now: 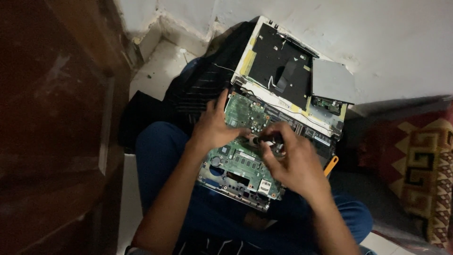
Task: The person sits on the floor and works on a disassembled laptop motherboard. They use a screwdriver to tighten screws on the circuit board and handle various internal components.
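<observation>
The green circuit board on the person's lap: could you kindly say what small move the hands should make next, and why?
Probably a steadying press with the left hand while the right hand works at the small dark part pinched between its fingertips. The green circuit board lies tilted on the lap inside the opened black laptop shell, so it may shift. What the part is cannot be told.

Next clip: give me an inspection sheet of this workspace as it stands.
Surface: person's lap in blue trousers, on a pale floor.
Job's things: opened laptop; green motherboard exposed, black-backed panel above.
Clutter: grey optical drive, orange-handled tool, dark cloth.
Hands: left hand and right hand meet at a small part mid-board; grip unclear.
Cables: thin wires on panel.
Surroundings: wooden door, white wall, patterned rug.
</observation>
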